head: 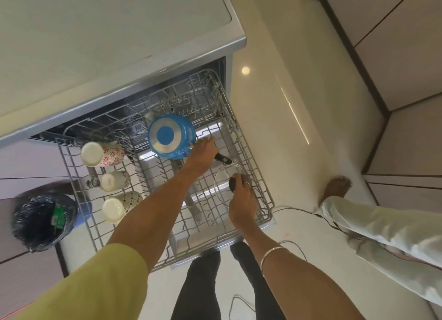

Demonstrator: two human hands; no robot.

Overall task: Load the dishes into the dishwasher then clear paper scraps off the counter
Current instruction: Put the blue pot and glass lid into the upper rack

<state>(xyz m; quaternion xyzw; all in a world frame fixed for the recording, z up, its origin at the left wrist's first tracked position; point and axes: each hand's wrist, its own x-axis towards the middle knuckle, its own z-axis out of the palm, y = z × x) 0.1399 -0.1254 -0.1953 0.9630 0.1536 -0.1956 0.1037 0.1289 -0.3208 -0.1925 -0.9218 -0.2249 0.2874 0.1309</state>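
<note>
The dishwasher's wire rack (79, 195) is pulled out in front of me. A blue saucepan (171, 136) lies upside down at the rack's back, its black handle (223, 159) pointing right. My left hand (202, 153) grips that handle close to the pan. A clear glass lid (226, 179) stands in the rack's right side, and my right hand (241, 197) holds its black knob. Three patterned mugs (102, 154) (114, 181) (122, 206) lie on the rack's left side.
A pale counter (107, 32) runs above the dishwasher. A bin lined with a black bag (43, 219) stands at the left of the rack. Another person's leg and bare foot (337, 185) are on the floor at the right, beside a thin cable (294, 209).
</note>
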